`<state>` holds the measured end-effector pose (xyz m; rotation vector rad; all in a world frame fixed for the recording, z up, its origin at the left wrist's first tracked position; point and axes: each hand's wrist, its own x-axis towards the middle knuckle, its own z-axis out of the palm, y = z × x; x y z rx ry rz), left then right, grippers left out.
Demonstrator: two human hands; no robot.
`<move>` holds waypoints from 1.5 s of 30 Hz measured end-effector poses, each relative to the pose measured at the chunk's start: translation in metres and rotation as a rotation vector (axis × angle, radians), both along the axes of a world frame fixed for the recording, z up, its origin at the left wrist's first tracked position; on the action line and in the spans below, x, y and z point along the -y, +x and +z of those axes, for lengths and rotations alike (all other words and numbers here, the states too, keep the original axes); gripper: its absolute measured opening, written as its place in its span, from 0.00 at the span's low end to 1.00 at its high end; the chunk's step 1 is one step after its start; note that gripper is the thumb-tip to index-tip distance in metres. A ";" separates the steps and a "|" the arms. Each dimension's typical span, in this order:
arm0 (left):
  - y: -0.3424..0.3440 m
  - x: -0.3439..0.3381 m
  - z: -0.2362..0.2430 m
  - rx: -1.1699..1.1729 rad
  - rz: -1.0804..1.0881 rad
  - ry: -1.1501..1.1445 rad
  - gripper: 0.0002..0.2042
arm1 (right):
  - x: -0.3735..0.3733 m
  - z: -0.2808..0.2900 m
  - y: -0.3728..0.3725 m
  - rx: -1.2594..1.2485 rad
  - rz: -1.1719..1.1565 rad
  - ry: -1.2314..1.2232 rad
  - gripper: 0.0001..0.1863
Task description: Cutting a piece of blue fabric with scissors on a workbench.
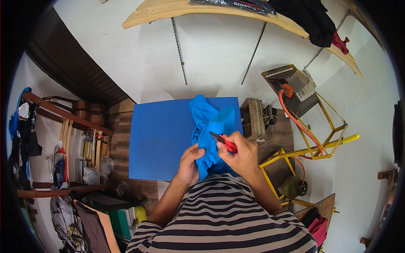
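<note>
A bright blue piece of cloth (pixel 209 122), perhaps a garment, lies bunched over the right part of a blue tabletop (pixel 162 137) and hangs toward my body. My left hand (pixel 189 165) grips its near left edge, thumb on top. In my right hand (pixel 242 155) is a small cutting tool with red handles and dark, pointed blades (pixel 217 136), most likely thread snips. Its tip points up and left over the cloth. My fingers wrap round the handles, and whether the blades touch the fabric I cannot tell.
A wooden crate (pixel 253 120) stands against the table's right side. Farther right are a yellow metal frame (pixel 291 152) and an orange hose (pixel 294 122). Shelving with books and bags (pixel 90 175) lines the left. A wooden shelf (pixel 160 11) with dark clothes hangs on the far wall.
</note>
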<state>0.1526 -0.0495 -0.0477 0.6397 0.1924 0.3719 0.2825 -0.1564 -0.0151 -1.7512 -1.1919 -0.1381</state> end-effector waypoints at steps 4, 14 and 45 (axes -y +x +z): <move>-0.001 -0.002 -0.004 0.021 -0.012 -0.014 0.19 | -0.003 -0.005 -0.003 -0.020 0.020 0.001 0.15; -0.001 -0.002 0.002 0.052 -0.029 0.021 0.20 | -0.001 -0.009 -0.010 -0.193 0.140 0.047 0.12; -0.004 -0.013 -0.009 0.106 -0.142 0.074 0.28 | 0.001 -0.023 0.061 -1.419 0.109 -0.112 0.11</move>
